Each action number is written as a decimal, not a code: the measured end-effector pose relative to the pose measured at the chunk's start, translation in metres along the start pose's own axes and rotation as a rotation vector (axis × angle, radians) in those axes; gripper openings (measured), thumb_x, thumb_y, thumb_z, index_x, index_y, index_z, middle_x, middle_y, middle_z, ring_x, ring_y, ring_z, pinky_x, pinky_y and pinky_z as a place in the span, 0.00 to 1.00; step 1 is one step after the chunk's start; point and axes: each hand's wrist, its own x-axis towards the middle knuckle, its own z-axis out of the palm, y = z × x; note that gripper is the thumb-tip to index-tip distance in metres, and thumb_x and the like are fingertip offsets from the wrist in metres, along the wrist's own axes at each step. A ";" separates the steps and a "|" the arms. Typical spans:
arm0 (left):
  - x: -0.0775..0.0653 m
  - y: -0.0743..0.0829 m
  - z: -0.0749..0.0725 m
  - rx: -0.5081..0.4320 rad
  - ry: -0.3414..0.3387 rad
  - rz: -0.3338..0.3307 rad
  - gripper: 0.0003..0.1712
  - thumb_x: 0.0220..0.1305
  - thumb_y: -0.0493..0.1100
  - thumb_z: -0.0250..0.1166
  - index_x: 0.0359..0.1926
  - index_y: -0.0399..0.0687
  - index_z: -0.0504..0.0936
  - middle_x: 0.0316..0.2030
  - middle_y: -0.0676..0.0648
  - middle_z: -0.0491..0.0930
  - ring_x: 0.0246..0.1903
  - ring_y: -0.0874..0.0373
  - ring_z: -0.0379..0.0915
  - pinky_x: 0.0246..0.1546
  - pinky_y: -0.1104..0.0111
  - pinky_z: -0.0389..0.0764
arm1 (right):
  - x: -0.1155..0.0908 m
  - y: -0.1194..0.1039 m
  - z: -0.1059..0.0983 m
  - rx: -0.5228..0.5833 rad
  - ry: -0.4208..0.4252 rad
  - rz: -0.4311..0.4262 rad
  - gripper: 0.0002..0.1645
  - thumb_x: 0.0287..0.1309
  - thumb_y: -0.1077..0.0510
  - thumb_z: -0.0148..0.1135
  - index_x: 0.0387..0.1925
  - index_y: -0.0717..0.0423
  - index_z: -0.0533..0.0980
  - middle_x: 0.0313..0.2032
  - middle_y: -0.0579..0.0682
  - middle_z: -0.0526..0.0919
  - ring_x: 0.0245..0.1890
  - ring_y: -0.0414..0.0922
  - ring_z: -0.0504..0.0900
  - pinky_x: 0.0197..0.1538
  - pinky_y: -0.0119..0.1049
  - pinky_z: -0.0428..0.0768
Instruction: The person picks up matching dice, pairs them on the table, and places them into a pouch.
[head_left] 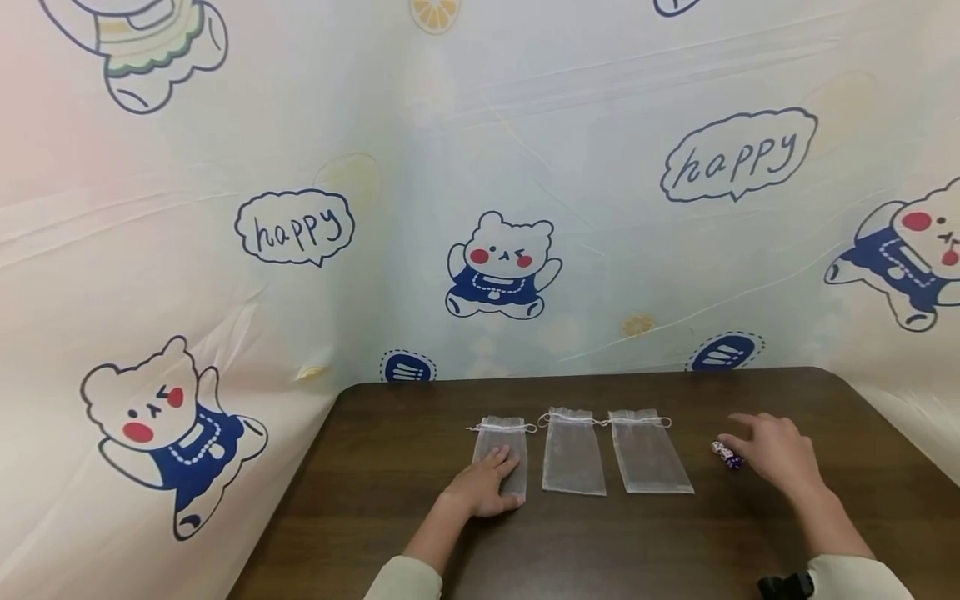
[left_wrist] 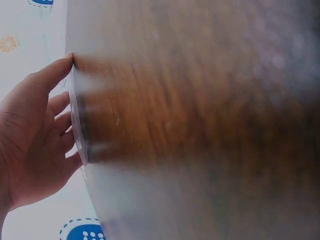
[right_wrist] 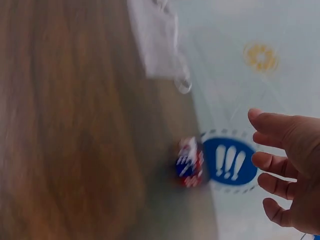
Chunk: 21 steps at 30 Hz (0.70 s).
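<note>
Three sheer white drawstring bags lie in a row: a left bag (head_left: 512,482), a middle bag (head_left: 572,458) and a right bag (head_left: 651,458). My left hand (head_left: 483,485) rests on the left bag with its fingers spread; the left wrist view shows this hand (left_wrist: 37,117) with fingertips right at the bag's edge. Over on the right, my right hand (head_left: 780,452) hovers beside a small cluster of dice (head_left: 727,455), fingers loosely bent and holding nothing. Red, blue and white dice (right_wrist: 189,162) appear blurred in the right wrist view, apart from the hand (right_wrist: 287,170).
The bags and dice lie on a dark brown wooden table (head_left: 600,550) with rounded far corners. Behind it hangs a pale printed curtain (head_left: 420,275) with cartoon bears. A black strap (head_left: 786,587) shows at the right sleeve.
</note>
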 end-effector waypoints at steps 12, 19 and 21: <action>-0.001 0.001 0.001 0.012 -0.003 -0.008 0.39 0.60 0.61 0.58 0.67 0.50 0.62 0.68 0.44 0.55 0.67 0.48 0.47 0.61 0.53 0.57 | -0.003 0.031 0.014 -0.009 -0.156 0.019 0.13 0.52 0.52 0.65 0.35 0.57 0.83 0.39 0.65 0.80 0.42 0.69 0.73 0.32 0.61 0.70; -0.001 0.002 -0.001 0.019 -0.007 -0.007 0.39 0.60 0.60 0.58 0.68 0.49 0.62 0.68 0.44 0.55 0.67 0.48 0.47 0.61 0.53 0.58 | 0.000 0.028 0.014 -0.022 -0.187 0.009 0.11 0.50 0.56 0.66 0.35 0.58 0.83 0.36 0.62 0.81 0.38 0.64 0.73 0.31 0.59 0.70; -0.001 0.002 -0.001 0.018 -0.013 -0.011 0.39 0.60 0.60 0.57 0.68 0.50 0.61 0.68 0.44 0.55 0.67 0.48 0.47 0.61 0.53 0.57 | 0.000 0.027 0.014 -0.016 -0.197 0.016 0.11 0.49 0.57 0.67 0.35 0.59 0.83 0.36 0.62 0.81 0.37 0.63 0.73 0.32 0.58 0.69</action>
